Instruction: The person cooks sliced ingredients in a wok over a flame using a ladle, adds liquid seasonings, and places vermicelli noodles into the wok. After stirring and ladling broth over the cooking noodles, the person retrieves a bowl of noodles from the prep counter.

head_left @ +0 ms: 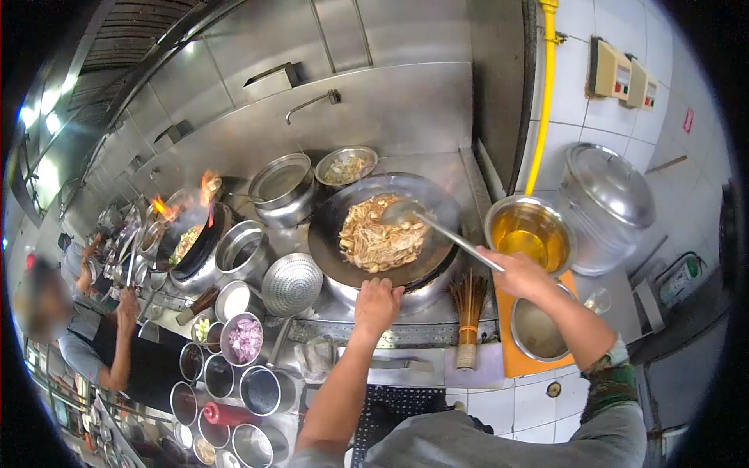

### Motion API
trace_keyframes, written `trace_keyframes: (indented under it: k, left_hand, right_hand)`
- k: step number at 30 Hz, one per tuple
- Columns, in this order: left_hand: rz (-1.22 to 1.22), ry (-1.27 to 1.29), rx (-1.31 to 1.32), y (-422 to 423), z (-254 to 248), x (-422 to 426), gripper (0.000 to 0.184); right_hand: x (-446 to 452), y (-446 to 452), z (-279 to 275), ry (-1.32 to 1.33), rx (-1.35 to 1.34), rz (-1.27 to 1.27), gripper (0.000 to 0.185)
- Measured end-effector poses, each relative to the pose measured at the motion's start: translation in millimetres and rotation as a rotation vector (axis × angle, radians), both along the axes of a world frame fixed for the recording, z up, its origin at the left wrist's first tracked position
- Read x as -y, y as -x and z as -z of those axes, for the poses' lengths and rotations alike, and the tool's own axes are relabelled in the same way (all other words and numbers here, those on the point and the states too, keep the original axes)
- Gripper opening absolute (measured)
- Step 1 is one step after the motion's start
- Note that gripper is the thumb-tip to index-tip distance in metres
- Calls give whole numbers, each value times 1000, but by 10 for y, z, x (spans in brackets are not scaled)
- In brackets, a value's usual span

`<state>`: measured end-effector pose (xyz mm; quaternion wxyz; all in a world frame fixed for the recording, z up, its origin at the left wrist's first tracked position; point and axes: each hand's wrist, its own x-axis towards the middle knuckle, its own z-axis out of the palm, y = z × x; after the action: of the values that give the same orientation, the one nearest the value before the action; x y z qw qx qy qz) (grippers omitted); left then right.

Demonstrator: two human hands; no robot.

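Observation:
My right hand (519, 274) is closed round the long handle of a metal ladle (460, 240). The ladle's bowl rests on the food (384, 242), pale brown strips and chunks, in a large dark wok (328, 257). At the near edge of the wok, my left hand (378, 304) is closed on the rim, its fingertips hidden from this angle. The wok sits on a burner ring in the steel stove. A perforated strainer (292, 285) lies just left of the wok, and a bamboo wok brush (468, 316) stands to its right.
A bowl of yellow oil (532, 234) and a lidded pot (605, 195) are on the right. Several seasoning pots surround a bowl of chopped onion (243, 340). Flames (209, 189) rise by another wok (186, 243), where a co-worker (101, 327) stands. A tap (312, 104) juts from the back wall.

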<state>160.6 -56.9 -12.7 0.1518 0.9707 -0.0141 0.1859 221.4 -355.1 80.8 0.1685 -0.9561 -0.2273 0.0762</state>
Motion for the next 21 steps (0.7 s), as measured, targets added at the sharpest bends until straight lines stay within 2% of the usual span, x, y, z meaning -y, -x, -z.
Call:
trace_keyframes:
  k: [1,2,4,6,8,12,16,18,19,21]
  left_hand:
    - [0,-5,-8,38,-17,-17,25]
    - [-13,44,-12,85,-46,5,28]
    - [-23,100,0,190,-180,60,31]
    - [19,3,266,576,-266,87,41]
    - [68,320,92,1066,-213,67,46]
    - [34,619,-402,1817,375,35,39]
    - [116,569,-504,2038,874,195,39]
    - [216,888,-916,2044,1249,243,40]
    - [224,893,-913,2052,1577,292,40]
    - [-152,1465,-1119,2011,2411,403,39]
  right_hand:
    - [67,59,-32,-55,-28,51,63]
    - [217,78,32,-207,73,14,63]
    - [455,95,76,-170,159,86,63]
    - [697,71,110,-138,242,163,64]
    - [941,63,183,-63,258,294,65]
    - [1281,-10,545,60,309,389,65]
    - [1370,-45,590,136,252,426,63]
    - [1334,-80,554,143,249,402,61]
    - [1312,-87,532,241,263,418,56]
    - [1208,-74,440,357,290,443,52]
